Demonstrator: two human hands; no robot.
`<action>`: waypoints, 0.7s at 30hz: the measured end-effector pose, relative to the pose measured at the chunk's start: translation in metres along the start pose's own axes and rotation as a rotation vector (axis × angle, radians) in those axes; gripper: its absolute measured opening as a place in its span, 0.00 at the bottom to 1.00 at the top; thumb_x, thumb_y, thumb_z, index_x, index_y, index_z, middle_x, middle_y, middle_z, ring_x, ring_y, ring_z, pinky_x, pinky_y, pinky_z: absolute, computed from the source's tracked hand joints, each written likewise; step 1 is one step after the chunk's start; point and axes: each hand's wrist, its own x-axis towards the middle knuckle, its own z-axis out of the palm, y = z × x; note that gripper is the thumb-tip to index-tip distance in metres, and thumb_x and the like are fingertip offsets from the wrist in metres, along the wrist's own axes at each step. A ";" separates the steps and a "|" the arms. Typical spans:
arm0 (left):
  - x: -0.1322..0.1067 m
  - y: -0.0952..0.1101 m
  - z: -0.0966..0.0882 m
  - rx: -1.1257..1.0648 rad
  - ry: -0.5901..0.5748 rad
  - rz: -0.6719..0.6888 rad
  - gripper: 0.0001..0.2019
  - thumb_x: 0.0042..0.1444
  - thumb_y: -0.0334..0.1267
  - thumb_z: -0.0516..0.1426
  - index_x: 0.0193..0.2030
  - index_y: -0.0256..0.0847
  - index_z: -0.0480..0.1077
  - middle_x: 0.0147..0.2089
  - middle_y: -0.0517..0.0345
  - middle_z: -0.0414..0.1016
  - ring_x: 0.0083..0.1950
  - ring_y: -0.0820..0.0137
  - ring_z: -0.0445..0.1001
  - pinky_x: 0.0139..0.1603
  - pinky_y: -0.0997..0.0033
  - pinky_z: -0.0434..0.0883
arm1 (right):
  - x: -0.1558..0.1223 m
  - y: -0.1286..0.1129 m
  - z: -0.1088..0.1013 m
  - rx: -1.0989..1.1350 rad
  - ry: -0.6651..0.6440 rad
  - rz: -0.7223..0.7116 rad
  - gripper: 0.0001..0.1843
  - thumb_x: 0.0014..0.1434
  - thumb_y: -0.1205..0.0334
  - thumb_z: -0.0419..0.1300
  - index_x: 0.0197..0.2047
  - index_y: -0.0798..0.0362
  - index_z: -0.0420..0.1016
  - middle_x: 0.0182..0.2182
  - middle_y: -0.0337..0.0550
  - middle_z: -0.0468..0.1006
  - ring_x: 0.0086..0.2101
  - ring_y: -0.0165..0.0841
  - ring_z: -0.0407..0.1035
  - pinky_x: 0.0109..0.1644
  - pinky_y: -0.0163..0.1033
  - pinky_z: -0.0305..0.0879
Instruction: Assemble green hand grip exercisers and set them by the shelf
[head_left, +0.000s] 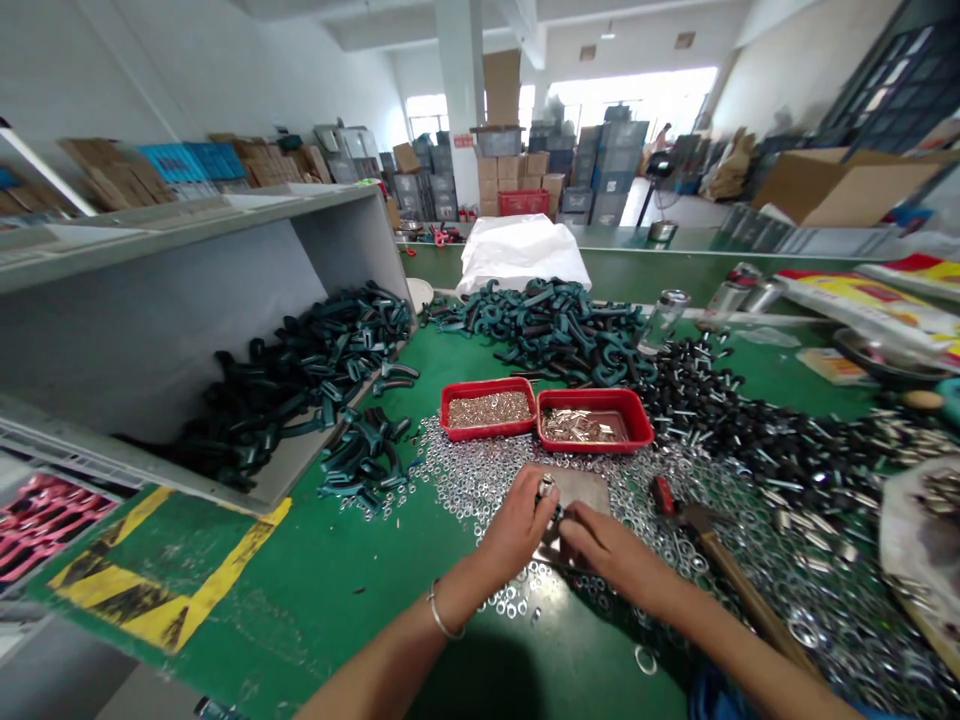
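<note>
Over a flat metal plate [592, 490] on the green table, my two hands meet. My left hand [514, 525] is closed around a small part with a shiny metal end [547, 487] and a dark section below it. Beside it, the fingers of my right hand [600, 545] are pinched together against the lower side of that part; what they grip is hidden. Loose metal washers [465, 475] lie around the plate. Just behind stand a red tray of tiny metal pieces [487, 408] and a red tray of small metal pins [581, 428].
A hammer [739, 575] lies right of my right forearm. Black-headed bolts [750, 430] are heaped at the right. Teal C-shaped tool parts [555, 325] are piled behind the trays, with more dark handles in a grey bin [352, 240] at the left.
</note>
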 end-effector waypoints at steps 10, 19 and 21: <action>-0.012 0.001 0.000 0.176 -0.080 -0.005 0.11 0.66 0.44 0.50 0.44 0.41 0.67 0.46 0.50 0.69 0.49 0.62 0.67 0.56 0.60 0.64 | -0.006 0.002 0.007 0.243 -0.141 0.079 0.31 0.64 0.32 0.43 0.36 0.52 0.67 0.21 0.36 0.68 0.16 0.27 0.58 0.19 0.33 0.53; -0.023 0.003 -0.002 0.332 -0.138 0.062 0.10 0.69 0.42 0.45 0.44 0.40 0.63 0.46 0.49 0.67 0.49 0.64 0.67 0.55 0.60 0.67 | -0.014 -0.001 0.020 0.299 -0.165 0.106 0.31 0.68 0.36 0.39 0.33 0.53 0.67 0.17 0.33 0.66 0.14 0.25 0.53 0.18 0.32 0.50; -0.024 0.006 -0.003 0.315 -0.090 0.030 0.11 0.69 0.42 0.43 0.45 0.40 0.62 0.45 0.50 0.67 0.47 0.65 0.67 0.54 0.62 0.67 | -0.018 -0.002 0.019 0.195 -0.145 0.067 0.29 0.69 0.38 0.42 0.35 0.53 0.68 0.18 0.34 0.69 0.14 0.25 0.56 0.19 0.32 0.51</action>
